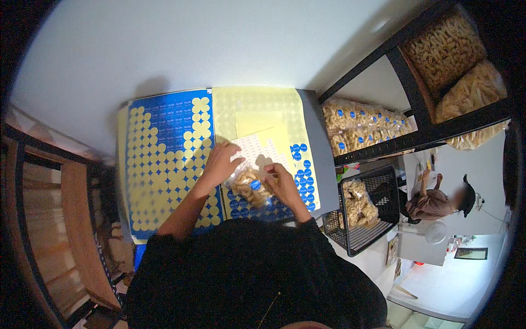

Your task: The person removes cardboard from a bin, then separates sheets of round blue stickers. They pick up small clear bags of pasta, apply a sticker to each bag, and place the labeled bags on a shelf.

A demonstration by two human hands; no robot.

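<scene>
A clear plastic bag of pale, ring-like snacks point(248, 192) lies before me, with a round blue sticker point(255, 184) on its front. My left hand point(222, 163) is at the bag's upper left, thumb and fingers apart, its fingertips over a sheet of small white labels point(250, 147). At the bag's right edge is my right hand point(283, 185), thumb and forefinger close together; whether they pinch anything is hidden. Beneath lie a blue sheet with yellow circles point(176, 164) and a yellow backing sheet point(263, 98) with blue round stickers point(304, 181) along its right side.
To the right, a black plastic basket point(372, 240) holds bagged snacks point(360, 203). A black metal rack point(419, 133) carries rows of stickered bags point(365, 123) and larger bags point(448, 49). Another person point(431, 203) is farther right. Wooden shelving point(74, 230) stands at the left.
</scene>
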